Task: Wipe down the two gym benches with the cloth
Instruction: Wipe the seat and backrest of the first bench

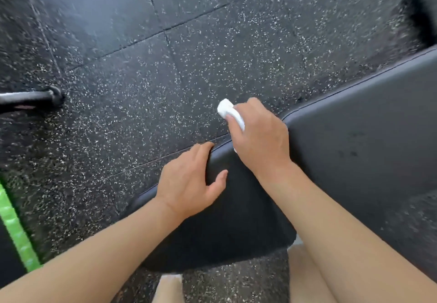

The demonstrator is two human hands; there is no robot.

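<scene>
Right hand: the right hand (261, 137) is curled round a bunched white cloth (229, 111), holding it at the gap between the two pads.
Left hand: the left hand (191, 179) rests on the near pad's left edge, fingers bent over the rim, thumb lying on top.
Cloth: sticks out past the right hand's fingers, above the floor.
Near pad: the dark seat pad (227, 227) lies under both forearms.
Far pad: the longer back pad (359, 137) runs up to the right.
Floor: speckled black rubber tiles (142, 54).
Left edge: a green strip (16, 227) and a dark bar (30, 99).
</scene>
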